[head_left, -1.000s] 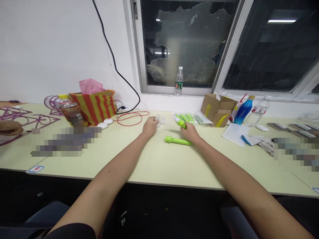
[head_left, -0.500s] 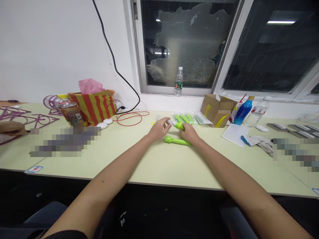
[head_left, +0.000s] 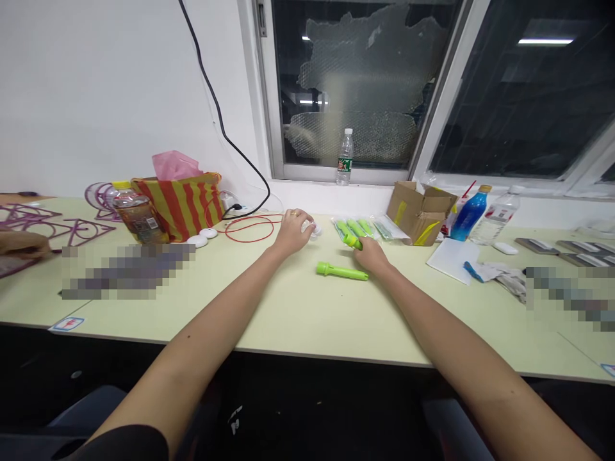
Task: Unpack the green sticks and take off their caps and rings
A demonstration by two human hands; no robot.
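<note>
My left hand (head_left: pixel 292 233) reaches to the back of the table, its fingers curled around a small clear plastic piece (head_left: pixel 311 228); the fingertips are partly hidden. My right hand (head_left: pixel 373 255) is closed around a bright green plastic tube (head_left: pixel 352 241), its wider end pointing left and away from me. The fist covers the rest of that tube. Just in front of my right hand, a second green tube (head_left: pixel 342 271) lies flat on the table, a collar at its left end. Behind, several green tubes in clear bags (head_left: pixel 356 228) lie side by side.
An open cardboard box (head_left: pixel 417 212), a blue bottle (head_left: pixel 469 214) and a white sheet (head_left: pixel 450 260) are at right, near a glove (head_left: pixel 502 276). To the left stand a striped bag (head_left: pixel 185 208) and a drink bottle (head_left: pixel 139 214). A red cable (head_left: pixel 250 240) loops behind my left hand.
My left hand has moved left and back, away from the held tube, to the clear plastic pieces. The whitish piece at the tube's end no longer shows. My right hand has shifted slightly right.
</note>
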